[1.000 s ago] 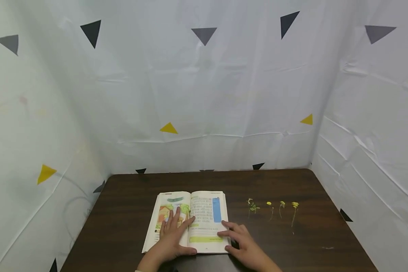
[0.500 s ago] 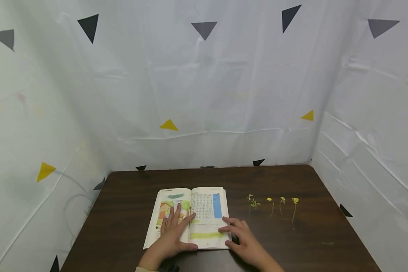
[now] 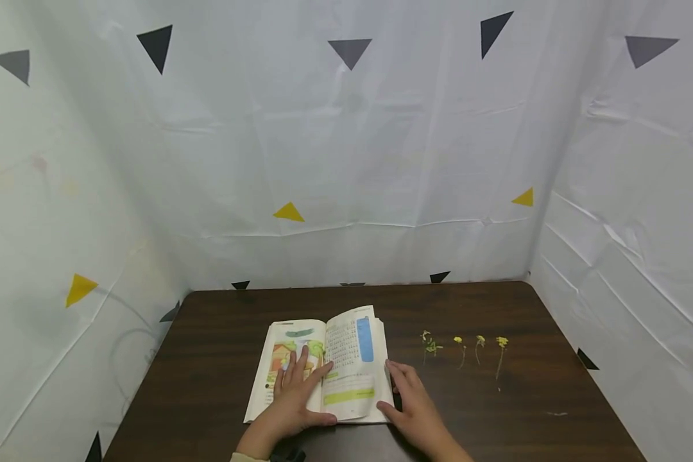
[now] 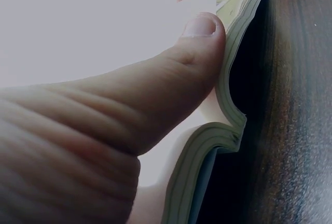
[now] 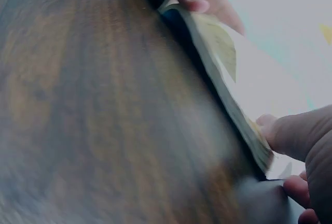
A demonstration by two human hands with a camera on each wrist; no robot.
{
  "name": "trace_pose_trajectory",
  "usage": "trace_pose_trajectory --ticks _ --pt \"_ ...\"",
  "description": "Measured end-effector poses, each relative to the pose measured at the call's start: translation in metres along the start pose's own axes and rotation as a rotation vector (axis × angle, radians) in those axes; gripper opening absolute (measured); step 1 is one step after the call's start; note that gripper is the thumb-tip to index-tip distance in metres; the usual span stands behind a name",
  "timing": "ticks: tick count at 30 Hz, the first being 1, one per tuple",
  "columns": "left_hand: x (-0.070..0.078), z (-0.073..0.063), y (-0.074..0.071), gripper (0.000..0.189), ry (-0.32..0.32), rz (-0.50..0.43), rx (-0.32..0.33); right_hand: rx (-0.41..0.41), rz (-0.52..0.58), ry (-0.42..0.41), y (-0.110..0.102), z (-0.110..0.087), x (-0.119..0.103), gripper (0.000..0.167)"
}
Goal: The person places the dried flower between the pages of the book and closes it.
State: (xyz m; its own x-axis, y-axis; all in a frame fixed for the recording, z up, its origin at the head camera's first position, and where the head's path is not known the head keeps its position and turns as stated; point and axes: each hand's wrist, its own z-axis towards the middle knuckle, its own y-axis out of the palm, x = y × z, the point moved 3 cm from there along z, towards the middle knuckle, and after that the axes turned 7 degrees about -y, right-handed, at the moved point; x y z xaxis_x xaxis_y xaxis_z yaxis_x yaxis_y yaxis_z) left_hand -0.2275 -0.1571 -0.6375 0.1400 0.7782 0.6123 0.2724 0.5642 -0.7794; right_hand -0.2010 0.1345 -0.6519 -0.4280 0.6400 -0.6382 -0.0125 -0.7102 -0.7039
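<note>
An open book (image 3: 352,369) lies on the dark wooden table, with a picture on its left page and print with a blue block on the right. My left hand (image 3: 291,401) rests spread across the left page and fold; its thumb (image 4: 199,40) lies along the near part of the book, close to the fold. At the book's right edge, my right hand (image 3: 416,410) has its thumb (image 5: 285,133) on top and its other fingers curled at the edge and corner. One right-hand leaf (image 3: 346,333) stands raised and slightly bowed, its outer edge apart from the pages beneath.
Several small yellow-flowered sprigs (image 3: 501,346) lie in a row on the table (image 3: 219,359) right of the book. A pale scrap (image 3: 557,414) lies further right. White sheeting (image 3: 352,160) with triangles hangs behind and at both sides.
The right-hand leaf has lifted from the stack and bowed up. My right hand's fingers have slid from the page to the book's right edge. The left hand stays in place.
</note>
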Motion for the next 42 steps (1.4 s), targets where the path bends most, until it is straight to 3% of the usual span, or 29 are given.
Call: trace_pose_trajectory --ticks 5,8,15,19,23,26,33,37,42 --pt "0.001 -0.001 0.0 0.108 0.001 -0.007 0.004 0.02 -0.108 -0.032 0.001 0.0 -0.005 0.062" --pt "0.001 -0.001 0.0 0.108 0.004 -0.013 0.002 0.02 -0.081 -0.014 -0.001 -0.001 -0.007 0.052" --pt "-0.002 -0.002 0.001 0.108 -0.007 -0.017 -0.006 0.11 0.3 0.048 -0.006 0.0 -0.006 0.011" --pt "-0.002 -0.003 0.002 0.109 -0.015 -0.007 -0.009 0.154 0.388 -0.027 -0.006 0.0 -0.005 0.019" --pt "0.0 -0.004 0.0 0.109 -0.007 -0.003 0.004 0.183 0.429 -0.132 -0.006 0.001 -0.005 0.014" --pt "0.001 -0.004 -0.001 0.108 0.003 0.007 0.008 0.182 0.49 -0.16 -0.006 0.0 -0.007 0.014" --pt "0.003 -0.006 -0.001 0.107 -0.008 0.084 0.019 -0.023 0.696 -0.092 -0.002 -0.001 -0.006 0.042" --pt "0.005 -0.007 0.004 0.12 -0.005 0.148 0.047 -0.113 0.674 -0.108 0.0 0.0 -0.005 0.052" --pt "0.016 -0.01 0.014 0.128 0.034 0.221 0.113 -0.141 0.648 -0.18 -0.002 0.001 -0.003 0.06"
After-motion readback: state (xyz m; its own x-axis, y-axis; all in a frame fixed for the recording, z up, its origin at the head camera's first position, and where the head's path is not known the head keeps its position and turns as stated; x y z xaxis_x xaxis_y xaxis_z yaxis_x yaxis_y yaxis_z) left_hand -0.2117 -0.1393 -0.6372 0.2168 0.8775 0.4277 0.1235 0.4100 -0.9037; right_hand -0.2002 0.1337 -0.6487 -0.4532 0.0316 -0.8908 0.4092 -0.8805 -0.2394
